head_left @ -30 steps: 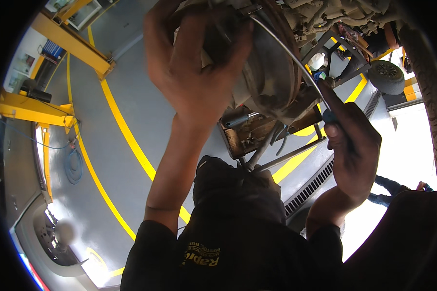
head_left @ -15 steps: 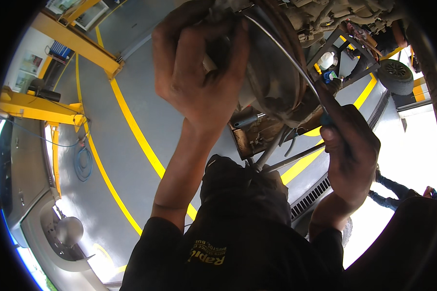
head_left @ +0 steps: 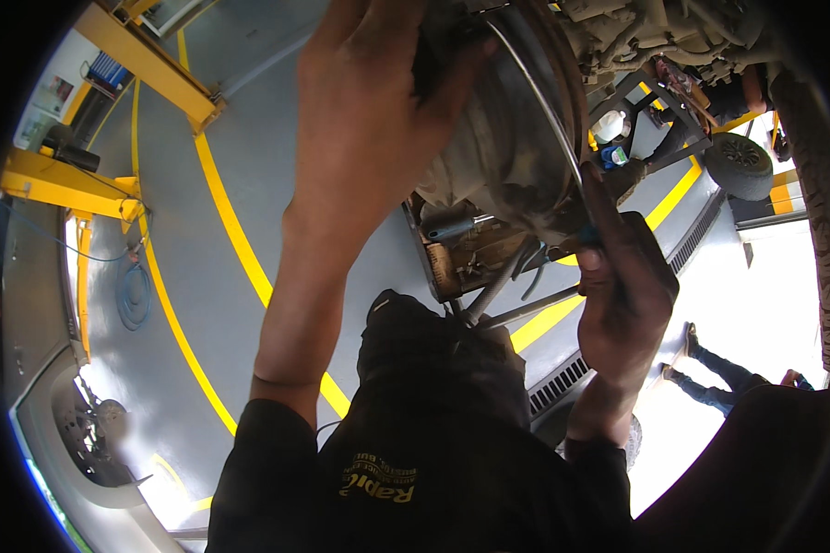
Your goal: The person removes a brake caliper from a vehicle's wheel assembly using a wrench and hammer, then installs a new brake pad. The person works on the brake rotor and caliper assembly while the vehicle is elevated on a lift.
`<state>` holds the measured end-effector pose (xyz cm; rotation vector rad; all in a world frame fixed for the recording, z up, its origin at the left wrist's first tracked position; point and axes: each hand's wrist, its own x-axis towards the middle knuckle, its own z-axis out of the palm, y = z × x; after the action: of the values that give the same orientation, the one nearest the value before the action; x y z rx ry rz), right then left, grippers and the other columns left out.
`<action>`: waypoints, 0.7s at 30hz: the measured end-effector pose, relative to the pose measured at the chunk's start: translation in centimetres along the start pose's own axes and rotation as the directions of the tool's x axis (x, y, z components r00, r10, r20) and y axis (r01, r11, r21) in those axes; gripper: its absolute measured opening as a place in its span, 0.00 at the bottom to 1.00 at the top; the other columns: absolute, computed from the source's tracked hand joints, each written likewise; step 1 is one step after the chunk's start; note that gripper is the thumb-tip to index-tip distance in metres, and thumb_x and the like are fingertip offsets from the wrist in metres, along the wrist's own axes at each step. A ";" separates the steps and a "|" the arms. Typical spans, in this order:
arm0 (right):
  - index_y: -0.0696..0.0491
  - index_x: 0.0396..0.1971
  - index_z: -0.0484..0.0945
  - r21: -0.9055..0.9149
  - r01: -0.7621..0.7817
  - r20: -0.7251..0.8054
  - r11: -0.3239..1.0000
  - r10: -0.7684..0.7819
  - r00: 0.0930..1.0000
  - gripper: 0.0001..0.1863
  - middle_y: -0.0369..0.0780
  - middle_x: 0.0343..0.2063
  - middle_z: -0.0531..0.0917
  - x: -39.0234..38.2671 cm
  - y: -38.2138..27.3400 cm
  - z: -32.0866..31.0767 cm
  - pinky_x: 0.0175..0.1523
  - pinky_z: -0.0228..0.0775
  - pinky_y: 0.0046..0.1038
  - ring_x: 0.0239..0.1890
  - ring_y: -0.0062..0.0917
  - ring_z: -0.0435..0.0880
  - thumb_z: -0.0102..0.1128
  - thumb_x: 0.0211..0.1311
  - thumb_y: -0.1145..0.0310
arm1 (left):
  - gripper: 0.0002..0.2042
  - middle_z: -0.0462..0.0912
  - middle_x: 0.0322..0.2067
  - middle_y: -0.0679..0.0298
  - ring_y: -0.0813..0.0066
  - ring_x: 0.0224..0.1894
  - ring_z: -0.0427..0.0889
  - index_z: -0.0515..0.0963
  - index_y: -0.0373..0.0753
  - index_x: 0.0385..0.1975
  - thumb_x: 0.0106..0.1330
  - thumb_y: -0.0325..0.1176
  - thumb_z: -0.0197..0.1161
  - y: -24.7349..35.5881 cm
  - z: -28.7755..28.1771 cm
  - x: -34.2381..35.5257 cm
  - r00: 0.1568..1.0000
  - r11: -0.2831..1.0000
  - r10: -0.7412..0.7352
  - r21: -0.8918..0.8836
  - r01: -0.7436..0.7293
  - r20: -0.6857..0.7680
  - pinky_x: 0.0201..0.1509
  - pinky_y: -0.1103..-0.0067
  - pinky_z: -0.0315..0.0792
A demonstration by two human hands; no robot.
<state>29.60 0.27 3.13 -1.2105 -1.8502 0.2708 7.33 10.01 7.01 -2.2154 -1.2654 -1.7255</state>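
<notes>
In my right hand [head_left: 627, 295] is a long, thin metal-shafted tool, which looks like a screwdriver [head_left: 551, 115]. A bit of dark teal handle shows at my fingers, and my index finger lies along the shaft. The shaft runs up beside a dirty, round, rust-edged brake part [head_left: 516, 138] under a raised vehicle. My left hand [head_left: 369, 111] reaches up to the near side of that part. Its thumb bends toward the top of the part, while the other fingers curl out of sight at the upper edge, so what they grip is hidden.
Below the brake part stands a tool tray [head_left: 475, 263] with a brush and hand tools. Vehicle underbody [head_left: 636, 46] hangs at upper right. Beyond are a loose wheel [head_left: 740, 166], a floor drain [head_left: 563, 382] and another person's legs [head_left: 710, 373]. Yellow lift arms [head_left: 74, 189] stand left.
My left hand has moved up, its fingers now largely past the upper edge. My right hand and the screwdriver have shifted slightly left in the picture, as the whole view has too.
</notes>
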 end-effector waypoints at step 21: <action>0.54 0.65 0.79 -0.108 -0.042 0.172 0.993 0.060 0.983 0.21 0.36 0.28 0.78 1.9 -2.0 -4.0 0.40 0.64 0.21 0.30 0.19 0.68 0.58 0.74 0.69 | 0.27 0.77 0.37 0.50 0.56 0.34 0.82 0.77 0.26 0.58 0.55 0.16 0.71 -0.9 1.0 -0.1 0.988 0.991 0.134 -0.002 -0.134 -0.080 0.38 0.72 0.76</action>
<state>31.11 -0.21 7.70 -1.3432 -2.0070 0.3221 7.52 11.06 6.13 -2.1568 -1.0687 -1.7523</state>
